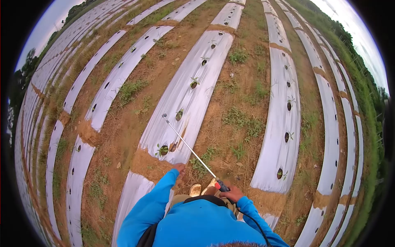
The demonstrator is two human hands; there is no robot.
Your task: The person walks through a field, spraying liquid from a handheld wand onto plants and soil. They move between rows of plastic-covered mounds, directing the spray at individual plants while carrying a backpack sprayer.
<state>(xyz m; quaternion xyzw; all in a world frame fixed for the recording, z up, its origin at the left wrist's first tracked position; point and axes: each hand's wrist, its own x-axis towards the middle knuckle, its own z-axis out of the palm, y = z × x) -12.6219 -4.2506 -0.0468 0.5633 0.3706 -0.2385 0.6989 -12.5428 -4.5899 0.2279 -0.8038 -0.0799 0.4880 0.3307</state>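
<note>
My right hand [233, 193] is closed around the dark and red handle of a sprayer wand [193, 152], with a black hose running back along my right arm. The thin metal wand slants forward and left, its nozzle [165, 116] over the white plastic mulch [189, 108] of the middle bed. Left of the wand tip's line, a leafy seedling [160, 149] grows at the edge of the nearest planting hole. My left hand [180, 168] hangs low beside the near end of that plastic; its fingers are too small and blurred to read.
More white mulched beds [275, 164] with planting holes run parallel on both sides. Bands of bare soil [150, 165] cross them. Weedy, dry-grass paths [230, 123] lie between the beds. My shoes [195, 189] stand on the path right of the middle bed.
</note>
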